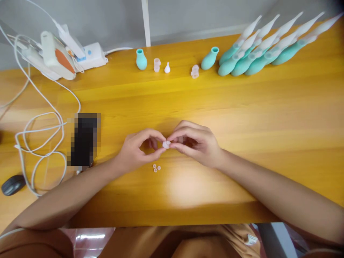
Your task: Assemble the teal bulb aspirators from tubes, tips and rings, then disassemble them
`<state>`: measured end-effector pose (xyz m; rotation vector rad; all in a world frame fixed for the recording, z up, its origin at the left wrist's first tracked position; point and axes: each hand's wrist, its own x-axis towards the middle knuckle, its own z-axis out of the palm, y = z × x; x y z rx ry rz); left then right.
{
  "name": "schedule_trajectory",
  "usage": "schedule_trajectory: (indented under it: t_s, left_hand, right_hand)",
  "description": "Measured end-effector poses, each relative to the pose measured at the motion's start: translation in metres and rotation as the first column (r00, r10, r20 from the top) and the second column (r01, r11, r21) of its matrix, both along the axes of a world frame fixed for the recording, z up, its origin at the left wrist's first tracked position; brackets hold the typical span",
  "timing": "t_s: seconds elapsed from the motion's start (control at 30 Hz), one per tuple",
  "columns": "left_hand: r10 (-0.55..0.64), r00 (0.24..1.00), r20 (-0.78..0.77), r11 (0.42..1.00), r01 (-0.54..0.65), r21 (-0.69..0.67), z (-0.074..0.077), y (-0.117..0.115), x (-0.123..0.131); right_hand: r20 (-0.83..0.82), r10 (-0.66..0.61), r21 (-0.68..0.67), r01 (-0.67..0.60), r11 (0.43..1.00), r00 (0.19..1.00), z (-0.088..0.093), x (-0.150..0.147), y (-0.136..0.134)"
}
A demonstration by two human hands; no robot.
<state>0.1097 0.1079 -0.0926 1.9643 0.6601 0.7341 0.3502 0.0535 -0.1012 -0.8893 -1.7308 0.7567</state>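
Note:
My left hand (139, 147) and my right hand (195, 141) meet over the middle of the table. Between their thumbs and forefingers they pinch a small whitish translucent round piece (166, 144), its exact kind unclear. The other fingers curl behind and are partly hidden. Just below, on the wood, lie three tiny pale rings (155, 170). Farther back stand a teal rubber bulb (141, 60), a clear plastic connector (157, 65) and a small white pointed tip (167, 68). To their right are another clear connector (195, 71) and a second teal bulb (210, 59) lying tilted.
Several teal bulb syringes with long white nozzles (252, 53) lie in a group at the back right. At left are a power strip (91, 56) with chargers, looped white cables (60, 125), a pixelated dark device (84, 139) and a black mouse (13, 185). A grey wall rises behind.

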Motion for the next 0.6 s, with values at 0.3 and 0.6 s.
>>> schedule_trajectory:
  t_s: [0.3,0.6]
  left_hand:
    - [0.059,0.997,0.053,0.98,-0.047,-0.193,-0.003,0.0,-0.001]
    - [0.051,0.997,0.063,0.977,-0.037,-0.212,-0.001,0.0,0.002]
  right_hand:
    - [0.326,-0.169,0.34,0.052,0.939,0.93,-0.004,0.003,-0.009]
    - [0.409,-0.239,0.412,0.056,0.91,0.881,-0.003,0.004,-0.011]
